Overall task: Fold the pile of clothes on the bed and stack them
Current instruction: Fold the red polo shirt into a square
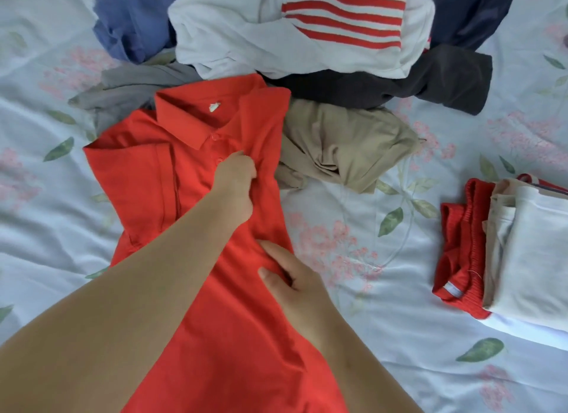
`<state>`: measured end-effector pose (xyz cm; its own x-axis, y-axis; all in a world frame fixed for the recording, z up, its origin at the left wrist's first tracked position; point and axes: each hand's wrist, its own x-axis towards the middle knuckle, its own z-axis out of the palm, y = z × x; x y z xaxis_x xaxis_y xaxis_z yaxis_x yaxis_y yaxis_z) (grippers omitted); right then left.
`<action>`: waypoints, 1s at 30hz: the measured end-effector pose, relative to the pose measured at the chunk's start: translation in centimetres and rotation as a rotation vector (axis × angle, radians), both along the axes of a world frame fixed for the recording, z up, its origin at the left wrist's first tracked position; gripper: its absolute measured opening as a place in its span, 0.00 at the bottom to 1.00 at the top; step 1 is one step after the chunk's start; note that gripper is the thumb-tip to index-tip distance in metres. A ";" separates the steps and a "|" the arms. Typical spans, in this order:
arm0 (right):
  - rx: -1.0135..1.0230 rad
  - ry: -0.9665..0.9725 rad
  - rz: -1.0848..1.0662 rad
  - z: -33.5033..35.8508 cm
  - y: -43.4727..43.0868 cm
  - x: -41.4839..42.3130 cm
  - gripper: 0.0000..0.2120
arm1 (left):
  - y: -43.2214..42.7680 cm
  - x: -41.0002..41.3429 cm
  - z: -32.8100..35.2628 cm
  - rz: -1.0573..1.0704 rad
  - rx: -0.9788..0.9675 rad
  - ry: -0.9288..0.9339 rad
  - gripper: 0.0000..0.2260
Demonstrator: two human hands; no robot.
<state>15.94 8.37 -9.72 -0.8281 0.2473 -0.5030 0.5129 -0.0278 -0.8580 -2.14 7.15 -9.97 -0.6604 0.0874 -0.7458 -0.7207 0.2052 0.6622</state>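
A red polo shirt (196, 172) lies face up on the bed, collar toward the pile, its left sleeve folded in over the chest. My left hand (238, 179) reaches across and pinches the shirt's right side below the collar. My right hand (292, 277) grips the same right edge lower down, thumb on top of the fabric. Behind the shirt lies the unfolded pile: a white garment with red stripes (307, 31), a blue one (135, 22), a grey one (132, 86), a dark brown one (399, 86), a navy one (470, 9) and a tan one (347, 148).
At the right edge sits a stack of folded clothes (528, 252), with red shorts (461, 259) beside cream and white pieces. The floral bedsheet (384, 305) shows between the shirt and the stack.
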 end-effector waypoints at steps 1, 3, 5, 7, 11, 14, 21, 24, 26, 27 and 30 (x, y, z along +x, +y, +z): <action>-0.010 0.003 0.050 0.2 -1.1 -0.6 0.19 | -1.7 -0.7 0.8 0.077 0.105 -0.079 0.10; 0.008 0.006 0.136 0.3 -3.4 -1.9 0.19 | -5.0 -2.1 1.4 0.106 0.215 -0.085 0.08; 0.039 -0.004 0.199 0.4 -5.5 -3.1 0.20 | -8.1 -3.3 1.3 0.090 0.231 0.012 0.10; 0.053 -0.020 0.262 0.2 -7.6 -4.3 0.22 | -11.1 -4.6 1.0 0.136 0.226 0.134 0.06; 0.087 -0.078 0.393 -0.6 -11.2 -5.6 0.23 | -16.8 -6.7 -1.4 0.218 0.156 0.270 0.07; 0.183 -0.187 0.465 -1.2 -12.8 -5.4 0.23 | -19.7 -7.3 -4.4 0.157 0.012 0.240 0.08; 0.508 -0.468 0.619 -2.2 -11.5 -2.4 0.12 | -20.6 -8.1 -5.2 -0.032 -0.218 0.319 0.15; 0.610 -0.567 0.758 -1.9 -10.6 -0.2 0.13 | -20.9 -5.5 -4.6 -0.065 -0.252 0.292 0.20; 0.653 -0.621 0.801 -1.7 -10.3 1.3 0.16 | -21.4 -3.3 -4.3 -0.116 -0.289 0.234 0.24; 0.664 -0.631 0.808 -1.5 -10.3 2.1 0.16 | -21.7 -2.3 -4.2 -0.165 -0.333 0.204 0.24; 0.648 -0.659 0.824 -0.9 -11.2 3.8 0.15 | -22.5 0.0 -4.1 -0.283 -0.383 0.137 0.22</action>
